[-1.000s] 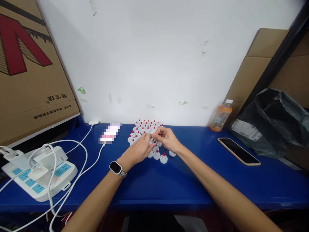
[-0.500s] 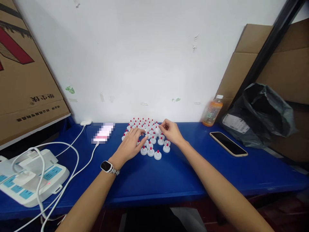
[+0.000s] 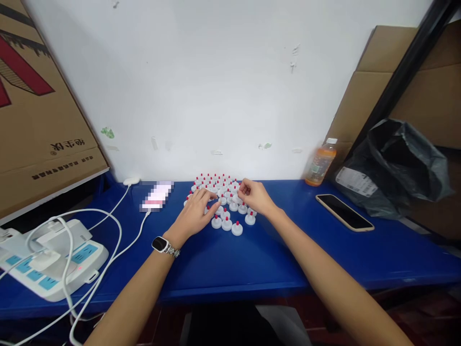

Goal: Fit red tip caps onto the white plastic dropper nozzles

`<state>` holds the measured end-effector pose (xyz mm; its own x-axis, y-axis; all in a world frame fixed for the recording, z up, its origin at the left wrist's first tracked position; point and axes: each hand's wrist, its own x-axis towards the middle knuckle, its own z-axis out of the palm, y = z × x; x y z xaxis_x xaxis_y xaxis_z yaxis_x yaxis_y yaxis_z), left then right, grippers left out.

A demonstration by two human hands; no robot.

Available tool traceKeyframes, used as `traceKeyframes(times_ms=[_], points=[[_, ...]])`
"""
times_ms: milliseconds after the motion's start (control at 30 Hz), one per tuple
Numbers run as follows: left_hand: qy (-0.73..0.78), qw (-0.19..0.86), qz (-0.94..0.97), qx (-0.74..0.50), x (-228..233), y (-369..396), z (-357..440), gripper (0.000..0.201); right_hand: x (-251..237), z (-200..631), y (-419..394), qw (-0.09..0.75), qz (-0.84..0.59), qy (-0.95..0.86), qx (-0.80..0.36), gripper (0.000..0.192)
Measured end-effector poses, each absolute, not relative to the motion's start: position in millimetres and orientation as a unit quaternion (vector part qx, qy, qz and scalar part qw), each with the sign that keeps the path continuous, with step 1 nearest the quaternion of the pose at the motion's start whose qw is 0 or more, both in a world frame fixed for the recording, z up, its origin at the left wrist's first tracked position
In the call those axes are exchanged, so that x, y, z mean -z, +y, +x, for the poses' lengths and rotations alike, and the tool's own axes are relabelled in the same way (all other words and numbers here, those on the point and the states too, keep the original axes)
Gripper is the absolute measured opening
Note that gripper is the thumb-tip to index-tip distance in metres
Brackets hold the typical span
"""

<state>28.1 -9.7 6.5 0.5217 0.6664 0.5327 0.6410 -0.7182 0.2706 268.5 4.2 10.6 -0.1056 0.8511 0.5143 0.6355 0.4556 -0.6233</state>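
Note:
Several white round caps with red tips stand in a cluster on the blue table, close to the wall. Over the left part of the cluster lies my left hand, palm down and open, its fingers stretched over the caps and its thumb apart. It wears a watch at the wrist. My right hand is closed in a pinch at the cluster's right side, on a white cap that the fingertips partly cover. Some caps are hidden under the left fingers.
At the left, a power strip with looping white cables lies near a lit phone. On the right are a dark phone, an orange drink bottle and a grey plastic bag. A cardboard box leans at the left.
My right hand has come down slightly with the cap among the others. My left hand keeps nearly the same pose. The whole view has shifted a little.

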Motion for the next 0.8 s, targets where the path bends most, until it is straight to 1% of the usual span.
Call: traceKeyframes(times_ms=[133,200,300,367,467,633,667,733,767,800], points=[[0.375,0.029,0.871,-0.315,-6,-10,28,0.028,-10,262,2,0.499,-0.497,-0.696,-0.141,0.010],[0.375,0.028,0.871,-0.317,-6,-9,27,0.027,-10,256,-1,0.499,-0.473,-0.708,-0.157,0.011],[0.380,0.026,0.869,-0.315,-5,-8,25,0.025,-10,247,-5,0.437,-0.447,-0.761,-0.173,0.010],[0.383,0.029,0.869,-0.311,-5,-7,24,0.023,-9,244,-6,0.394,-0.448,-0.787,-0.157,0.009],[0.388,0.032,0.868,-0.309,-5,-6,23,0.021,-6,244,-3,0.359,-0.467,-0.800,-0.115,0.009],[0.396,0.028,0.860,-0.320,-11,-12,24,0.028,-6,242,0,0.300,-0.487,-0.817,-0.076,0.007],[0.403,0.020,0.856,-0.324,-11,-15,23,0.029,-7,243,-2,0.303,-0.492,-0.814,-0.059,0.010],[0.425,-0.001,0.843,-0.330,-8,-25,18,0.035,-9,244,-13,0.331,-0.509,-0.794,-0.009,0.022],[0.440,-0.009,0.834,-0.334,-4,-31,14,0.042,-10,246,-21,0.347,-0.520,-0.781,0.017,0.031],[0.455,-0.013,0.825,-0.336,0,-37,10,0.055,-9,248,-31,0.356,-0.531,-0.768,0.038,0.040]])
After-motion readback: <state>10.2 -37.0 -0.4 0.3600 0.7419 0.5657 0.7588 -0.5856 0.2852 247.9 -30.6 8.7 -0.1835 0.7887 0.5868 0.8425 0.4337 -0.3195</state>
